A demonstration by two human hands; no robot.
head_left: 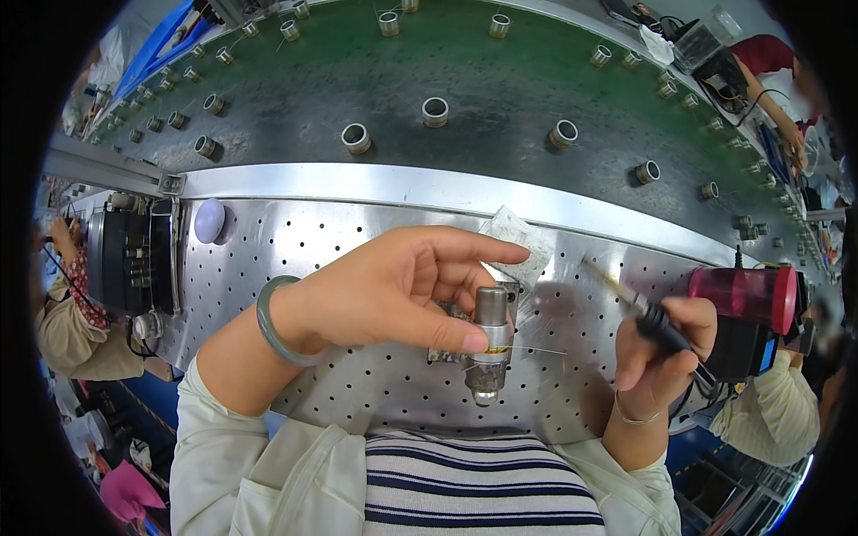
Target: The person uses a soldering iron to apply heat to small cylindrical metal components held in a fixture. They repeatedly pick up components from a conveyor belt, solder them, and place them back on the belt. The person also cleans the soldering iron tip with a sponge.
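An upright steel post point(491, 306) stands over the perforated metal bench in front of me, with a metal ring point(497, 343) around its middle. A thin wire sticks out from the ring to the right. My left hand point(384, 286) is closed around the ring, thumb on its near side and some fingers curled behind; the index finger stretches out above. My right hand point(663, 357) grips the black handle of a soldering iron point(659, 327). Its slightly blurred tip points up and left, apart from the ring.
Behind the bench point(295, 228) runs a green conveyor belt point(295, 89) carrying several metal rings point(435, 112). A pale cloth-like square point(521, 246) lies behind the post. A purple egg-shaped object point(210, 221) sits left, a red translucent cylinder point(746, 295) right. Other people work at both sides.
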